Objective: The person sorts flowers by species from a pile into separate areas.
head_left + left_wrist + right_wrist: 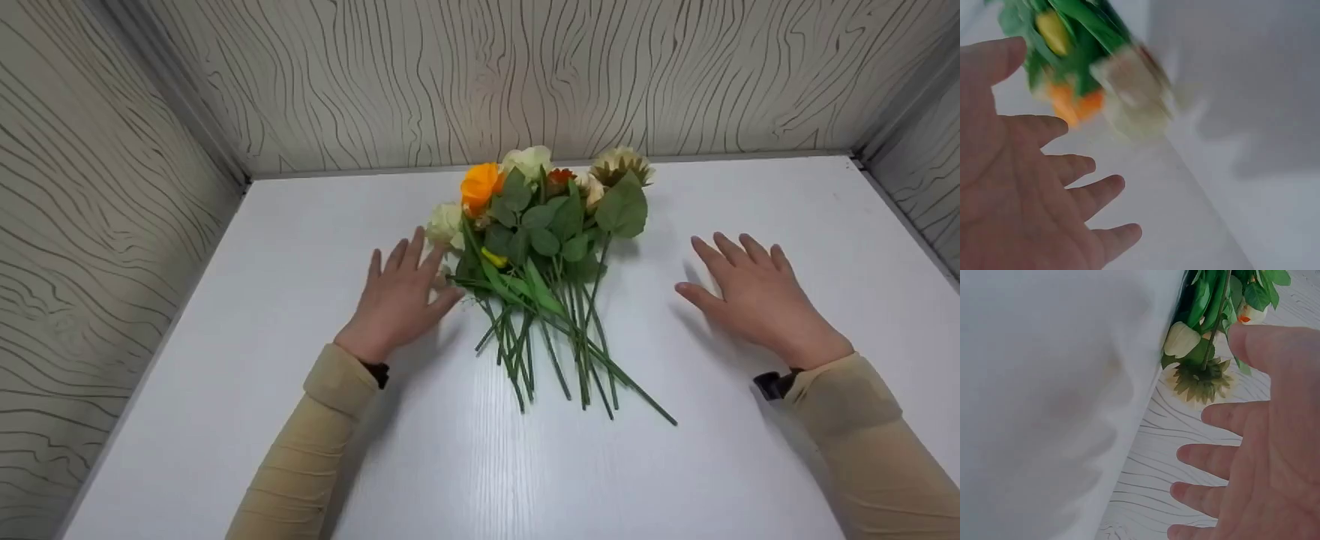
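Note:
A loose bunch of long-stemmed flowers lies on the white table, blooms toward the back wall and green stems (581, 352) toward the front. Among the blooms are an orange flower (480, 187), a pale cream-green flower (527, 161), a yellow bud (494, 258) and a cream flower with a green underside (622, 166). My left hand (401, 300), fingers spread, is just left of the bunch, its fingertips overlapping a pale bloom (445, 223) in the head view. Off to the right, my right hand (750, 296) hovers with fingers spread, apart from the flowers and holding nothing.
The white table (262, 300) is bounded by a back wall (420, 82) with a wavy wood-grain pattern. Similar panels stand at the left (67, 247) and right (911, 135). Dark bands circle both wrists below tan sleeves (851, 397).

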Action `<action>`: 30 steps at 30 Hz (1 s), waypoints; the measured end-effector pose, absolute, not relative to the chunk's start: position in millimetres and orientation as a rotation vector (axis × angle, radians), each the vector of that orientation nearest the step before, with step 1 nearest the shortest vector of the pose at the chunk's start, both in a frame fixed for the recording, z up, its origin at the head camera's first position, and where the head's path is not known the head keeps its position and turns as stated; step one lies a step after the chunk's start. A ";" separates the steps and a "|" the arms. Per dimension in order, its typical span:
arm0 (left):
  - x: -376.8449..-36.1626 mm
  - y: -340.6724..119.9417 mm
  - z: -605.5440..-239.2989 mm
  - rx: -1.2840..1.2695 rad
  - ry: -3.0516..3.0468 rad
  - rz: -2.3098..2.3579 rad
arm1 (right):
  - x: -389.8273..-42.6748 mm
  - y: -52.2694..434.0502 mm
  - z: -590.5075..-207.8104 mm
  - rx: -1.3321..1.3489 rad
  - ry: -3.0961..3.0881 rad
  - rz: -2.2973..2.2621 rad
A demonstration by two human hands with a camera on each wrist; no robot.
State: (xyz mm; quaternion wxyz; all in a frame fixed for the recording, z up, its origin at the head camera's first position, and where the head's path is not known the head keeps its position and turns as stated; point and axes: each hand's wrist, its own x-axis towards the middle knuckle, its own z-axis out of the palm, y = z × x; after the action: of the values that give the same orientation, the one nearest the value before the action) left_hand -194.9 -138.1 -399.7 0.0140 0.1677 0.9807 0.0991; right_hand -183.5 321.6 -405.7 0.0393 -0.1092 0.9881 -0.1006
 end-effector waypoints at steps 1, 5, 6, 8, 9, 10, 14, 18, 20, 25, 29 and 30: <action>-192.5 -127.0 -396.5 0.581 3.041 0.283 | -183.7 319.9 -404.0 -0.351 3.034 -0.303; -182.9 -76.1 -389.2 0.843 2.983 0.092 | -183.7 315.2 -398.2 -0.409 3.054 -0.269; -180.6 -63.1 -388.8 0.904 2.958 0.046 | -183.5 314.4 -397.1 -0.418 3.056 -0.264; -177.1 -39.0 -390.9 1.008 2.918 -0.054 | -183.4 312.9 -395.5 -0.437 3.055 -0.252; -176.3 -27.9 -393.3 1.046 2.901 -0.102 | -183.4 312.1 -395.0 -0.446 3.053 -0.245; -176.1 -18.2 -396.6 1.081 2.887 -0.141 | -183.4 311.3 -394.6 -0.452 3.049 -0.240; -180.7 10.5 -413.0 1.149 2.883 -0.258 | -183.6 309.5 -395.3 -0.461 3.029 -0.218; -183.4 22.9 -424.0 1.140 2.890 -0.333 | -183.8 308.1 -397.1 -0.477 3.019 -0.207; -182.6 22.7 -427.8 1.125 2.883 -0.351 | -183.6 307.2 -397.8 -0.490 3.018 -0.204; -182.3 5.0 -439.1 1.134 2.852 -0.277 | -182.1 306.3 -400.3 -0.509 3.000 -0.215; -183.9 -20.0 -443.9 1.174 2.836 -0.210 | -180.2 307.4 -402.2 -0.512 2.982 -0.220; -184.8 -27.6 -444.6 1.188 2.836 -0.196 | -179.7 307.8 -402.5 -0.514 2.980 -0.219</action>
State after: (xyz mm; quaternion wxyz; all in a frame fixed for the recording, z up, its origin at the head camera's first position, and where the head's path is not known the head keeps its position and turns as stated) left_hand -184.8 -27.6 -444.6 0.0303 0.3853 0.9201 -0.0636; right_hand -179.7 307.8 -402.5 0.0549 -0.1692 0.9814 -0.0722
